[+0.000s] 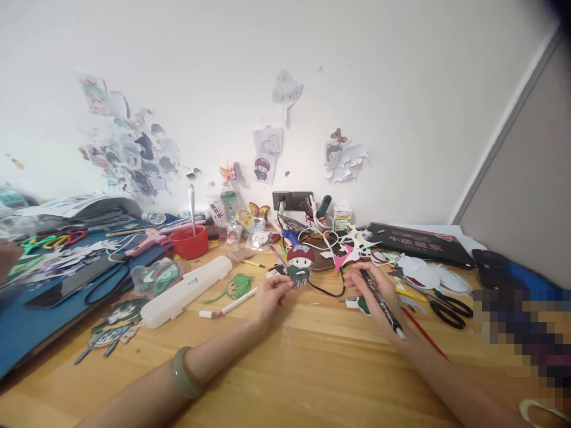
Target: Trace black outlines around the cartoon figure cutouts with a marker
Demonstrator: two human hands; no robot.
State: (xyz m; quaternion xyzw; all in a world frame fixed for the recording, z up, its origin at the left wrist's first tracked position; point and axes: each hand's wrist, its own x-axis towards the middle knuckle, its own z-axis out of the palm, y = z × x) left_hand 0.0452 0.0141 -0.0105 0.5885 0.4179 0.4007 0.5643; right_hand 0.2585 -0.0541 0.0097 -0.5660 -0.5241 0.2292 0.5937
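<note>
Between the thumb and fingers of my left hand [272,297] is a paper cutout [300,264] of a small cartoon figure with a dark red cap and dark green clothes. It is raised a little above the wooden table [303,362]. My right hand [377,291] holds a black patterned pen [382,304], whose pale end points down toward the wrist. Below my left hand lie a white marker [239,301] and its loose cap [206,314]. A green cutout [239,286] rests just left of them. Part of a small green-and-white piece [363,305] shows beside my right hand.
A long white pencil case [187,291] and a red cup [190,242] with a spoon stand left. Black-handled scissors [450,310], white paper scraps [419,272] and a black box [422,245] lie right. A power strip [292,201] and a pen holder [319,221] are at the wall.
</note>
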